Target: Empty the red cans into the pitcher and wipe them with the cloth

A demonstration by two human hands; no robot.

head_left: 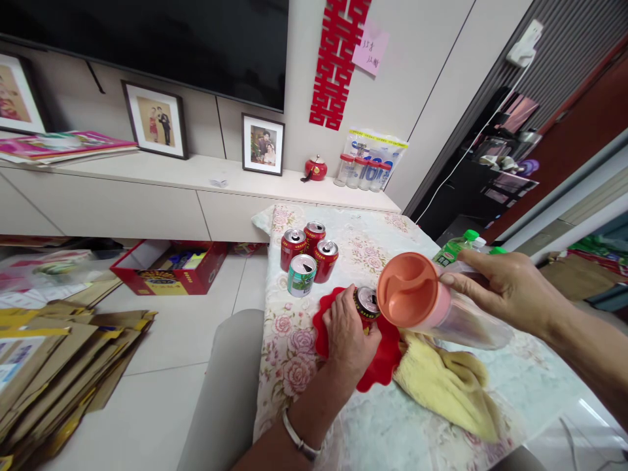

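Coral-lidded pitcher (441, 311) is gripped near its top by the right hand (520, 288), tilted just right of the can (367, 303) clasped by the left hand (346, 332) over the red tray (381, 363), and, probably stiff but slippery, is best held there.

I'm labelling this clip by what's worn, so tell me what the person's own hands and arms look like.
Both the left hand and the right hand are bare, without gloves. A slim, rounded, silver-coloured bangle circles the left wrist; nothing shows on the right wrist. No sleeve covers either forearm as far as the picture reaches.
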